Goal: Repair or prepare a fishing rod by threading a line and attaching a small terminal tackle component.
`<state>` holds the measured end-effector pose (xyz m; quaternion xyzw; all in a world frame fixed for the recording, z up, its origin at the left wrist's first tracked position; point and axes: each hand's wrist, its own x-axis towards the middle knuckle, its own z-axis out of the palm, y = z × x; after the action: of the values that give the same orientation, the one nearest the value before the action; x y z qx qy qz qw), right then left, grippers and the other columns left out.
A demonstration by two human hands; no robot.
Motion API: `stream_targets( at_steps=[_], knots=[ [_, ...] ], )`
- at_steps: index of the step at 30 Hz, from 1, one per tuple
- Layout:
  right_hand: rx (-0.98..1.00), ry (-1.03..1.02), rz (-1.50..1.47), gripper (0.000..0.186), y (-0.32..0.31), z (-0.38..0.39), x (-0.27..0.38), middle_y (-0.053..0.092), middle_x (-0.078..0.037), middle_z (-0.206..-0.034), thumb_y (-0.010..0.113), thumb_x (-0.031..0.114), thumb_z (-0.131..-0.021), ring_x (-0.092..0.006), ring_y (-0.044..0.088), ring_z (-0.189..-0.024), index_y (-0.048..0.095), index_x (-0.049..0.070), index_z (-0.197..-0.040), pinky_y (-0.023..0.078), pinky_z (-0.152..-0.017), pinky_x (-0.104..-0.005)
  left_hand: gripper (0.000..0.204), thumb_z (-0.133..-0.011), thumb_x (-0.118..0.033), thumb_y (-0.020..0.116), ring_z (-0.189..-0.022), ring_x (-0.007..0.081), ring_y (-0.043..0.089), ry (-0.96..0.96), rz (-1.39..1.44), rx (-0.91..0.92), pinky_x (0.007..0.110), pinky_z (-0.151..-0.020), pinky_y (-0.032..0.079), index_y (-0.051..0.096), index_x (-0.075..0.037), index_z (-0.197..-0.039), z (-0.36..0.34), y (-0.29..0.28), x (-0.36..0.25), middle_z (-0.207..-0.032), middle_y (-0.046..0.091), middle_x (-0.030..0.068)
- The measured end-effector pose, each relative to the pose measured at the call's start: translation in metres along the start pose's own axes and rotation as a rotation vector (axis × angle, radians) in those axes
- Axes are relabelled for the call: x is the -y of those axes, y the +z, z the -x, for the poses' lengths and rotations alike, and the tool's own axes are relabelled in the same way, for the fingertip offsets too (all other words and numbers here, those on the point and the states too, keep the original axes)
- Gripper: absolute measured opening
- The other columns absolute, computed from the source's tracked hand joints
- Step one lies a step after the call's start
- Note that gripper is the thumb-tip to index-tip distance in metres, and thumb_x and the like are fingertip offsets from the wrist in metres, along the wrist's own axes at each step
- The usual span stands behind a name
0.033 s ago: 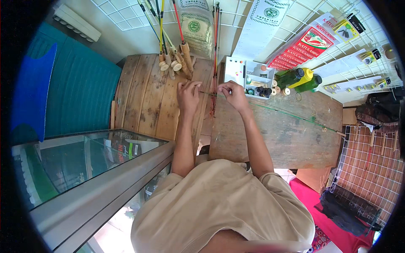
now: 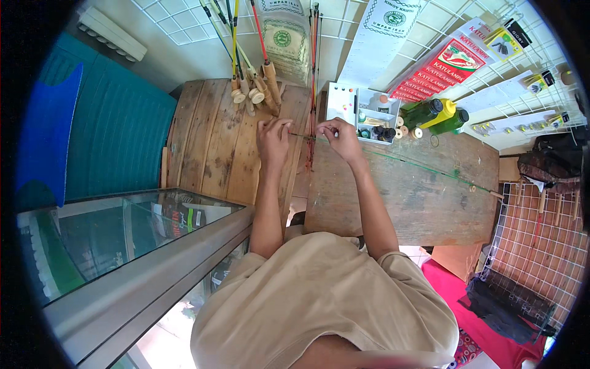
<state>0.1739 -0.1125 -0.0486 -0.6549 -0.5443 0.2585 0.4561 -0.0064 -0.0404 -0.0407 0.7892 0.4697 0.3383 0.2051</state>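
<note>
A thin green fishing rod (image 2: 402, 160) runs across the wooden tables, from its handle end at the right to its dark, slender end at my hands. My left hand (image 2: 274, 138) is closed on that slender end, fingers curled over it. Just to the right, my right hand (image 2: 340, 138) pinches thumb and forefinger together at the rod; any fine thread between them is too small to make out. A short bare stretch of rod shows between the hands. Several thin red rods (image 2: 314, 74) stand upright in the gap behind it, against the wall.
Cork-handled rods (image 2: 268, 86) lean at the back left. A white compartment box (image 2: 344, 104) holds small jars, beside wooden spools (image 2: 417, 133) and green bottles (image 2: 423, 113). A glass cabinet (image 2: 166, 252) flanks my left arm. Wire grid and hanging packets cover the wall.
</note>
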Motion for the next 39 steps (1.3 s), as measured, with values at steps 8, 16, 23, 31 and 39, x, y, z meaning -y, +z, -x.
stream_targets(
  at_steps=[8,16,23,31,39],
  knots=[
    [-0.024,0.003,0.053,0.013,0.005,0.004,0.003,0.064,-0.011,-0.082,0.065,0.0,-0.081,-0.0195,0.061,-0.068,0.069,0.001,-0.094,0.048,-0.063,-0.0312,0.026,-0.08,-0.012,0.068,-0.1,0.0304,0.053,0.128,0.059,-0.069,0.037,-0.088,0.043,0.067,-0.012,-0.106,0.0,-0.011,-0.012,-0.102,0.068,0.01],
    [-0.034,-0.105,0.159,0.009,0.016,0.0,0.022,0.061,-0.018,-0.089,0.061,0.001,-0.081,-0.0371,0.058,-0.087,0.065,-0.002,-0.089,0.048,-0.075,-0.0425,0.051,-0.074,0.005,0.058,-0.105,0.0311,0.05,0.133,0.177,0.236,0.038,-0.094,0.041,0.06,-0.014,-0.121,-0.001,-0.012,-0.01,-0.111,0.066,0.0091],
    [-0.106,-0.125,0.169,0.008,0.014,-0.003,0.023,0.06,-0.018,-0.086,0.062,0.004,-0.082,-0.0368,0.058,-0.084,0.065,-0.002,-0.087,0.048,-0.074,-0.0427,0.068,-0.072,-0.001,0.062,-0.119,0.0268,0.044,0.144,0.062,0.277,0.041,-0.103,0.035,0.048,-0.019,-0.136,-0.012,-0.032,-0.021,-0.125,0.058,0.0098],
    [-0.106,-0.152,0.178,0.008,0.016,-0.005,0.025,0.059,-0.016,-0.085,0.062,0.005,-0.082,-0.0355,0.059,-0.083,0.066,0.0,-0.087,0.048,-0.072,-0.0427,0.052,-0.078,-0.021,0.074,-0.111,0.027,0.047,-0.034,0.114,0.448,0.038,-0.1,0.037,0.057,-0.018,-0.128,-0.023,-0.027,-0.03,-0.123,0.059,0.0084],
    [-0.081,-0.139,0.151,0.009,0.017,-0.006,0.031,0.059,-0.017,-0.086,0.061,0.004,-0.083,-0.0364,0.058,-0.083,0.065,-0.001,-0.09,0.048,-0.073,-0.0428,0.021,-0.082,-0.018,0.069,-0.095,0.0295,0.054,-0.137,0.178,0.377,0.036,-0.087,0.044,0.071,-0.011,-0.102,-0.026,-0.022,-0.023,-0.094,0.069,0.0076]
  ],
)
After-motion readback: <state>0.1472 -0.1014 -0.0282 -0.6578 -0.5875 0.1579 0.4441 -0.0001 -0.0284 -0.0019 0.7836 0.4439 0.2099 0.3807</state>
